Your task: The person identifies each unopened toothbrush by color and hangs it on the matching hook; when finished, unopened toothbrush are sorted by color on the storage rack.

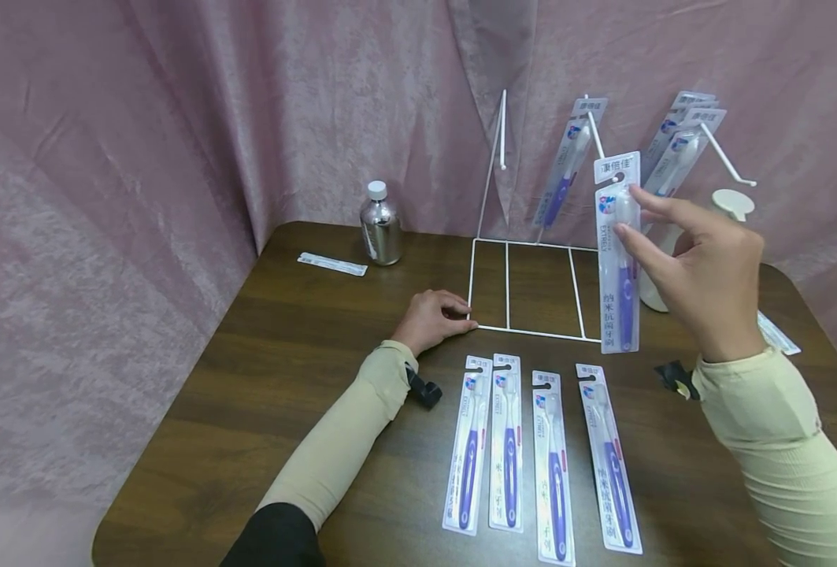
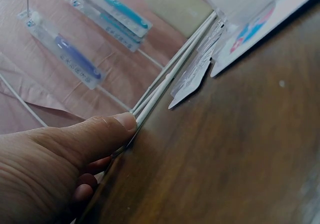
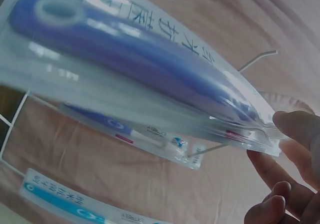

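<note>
My right hand (image 1: 709, 260) pinches a packaged toothbrush (image 1: 618, 260) with a purple handle by the edges of its blister pack, upright in front of a white wire display rack (image 1: 527, 331). In the right wrist view the pack (image 3: 135, 68) fills the foreground. My left hand (image 1: 432, 319) grips the rack's front left corner, its thumb (image 2: 117, 126) on the white wire. One purple toothbrush pack (image 1: 563, 173) hangs on the rack's middle hook (image 1: 595, 134). Packs with blue handles (image 2: 120, 18) hang on the right hook (image 1: 726, 153). The left hook (image 1: 503, 130) is bare.
Several packaged toothbrushes (image 1: 509, 441) lie side by side on the wooden table (image 1: 262, 441) before the rack. A silver bottle (image 1: 383, 228) with a white cap and a flat white strip (image 1: 332, 264) are at the back left. A pale container (image 1: 732, 203) stands behind my right hand.
</note>
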### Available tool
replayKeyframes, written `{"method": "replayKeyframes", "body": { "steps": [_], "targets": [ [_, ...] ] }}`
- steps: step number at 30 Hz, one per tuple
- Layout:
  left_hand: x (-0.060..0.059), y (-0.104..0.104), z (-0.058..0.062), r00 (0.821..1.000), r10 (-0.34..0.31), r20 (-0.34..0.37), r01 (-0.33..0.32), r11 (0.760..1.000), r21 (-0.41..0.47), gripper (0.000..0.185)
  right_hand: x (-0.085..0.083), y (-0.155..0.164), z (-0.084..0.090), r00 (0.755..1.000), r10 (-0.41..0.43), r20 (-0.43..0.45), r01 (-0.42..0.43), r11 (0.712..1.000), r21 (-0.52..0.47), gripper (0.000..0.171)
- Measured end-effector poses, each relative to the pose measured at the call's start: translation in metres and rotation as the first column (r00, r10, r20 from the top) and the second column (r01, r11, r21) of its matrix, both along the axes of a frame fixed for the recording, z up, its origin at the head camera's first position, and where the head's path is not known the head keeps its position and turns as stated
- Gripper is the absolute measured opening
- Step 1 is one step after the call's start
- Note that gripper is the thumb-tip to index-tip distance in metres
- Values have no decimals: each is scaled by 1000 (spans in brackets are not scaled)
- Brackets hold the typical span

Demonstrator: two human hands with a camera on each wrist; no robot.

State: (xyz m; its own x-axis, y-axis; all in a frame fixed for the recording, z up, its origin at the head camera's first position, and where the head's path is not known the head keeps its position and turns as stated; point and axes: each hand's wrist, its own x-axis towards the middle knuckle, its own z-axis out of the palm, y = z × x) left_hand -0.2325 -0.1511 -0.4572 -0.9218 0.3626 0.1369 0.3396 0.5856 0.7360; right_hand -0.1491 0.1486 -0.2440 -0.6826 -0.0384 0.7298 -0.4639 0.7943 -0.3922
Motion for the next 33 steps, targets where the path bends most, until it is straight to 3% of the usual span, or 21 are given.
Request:
{"method": "replayKeyframes", "body": {
  "steps": [8,16,27,33],
  "targets": [
    [-1,-1,0,1000,4,2,-4,1000,5,27,-20,-6,-12,998,-16,54,19,999,-51,43],
    [-1,0,0,1000,2,-6,-2,1000,5,27,-61,-13,-24,995,-71,74,78,992,-97,43],
    [-1,1,-1,1000,-1,-6,1,1000,-7,27,-110,-22,-21,974,-149,169,170,978,-120,47],
    [-2,-1,-1,1000,-9,-19,9,1000,-14,28,-127,-23,-19,966,-164,202,194,972,-135,47]
  ]
}}
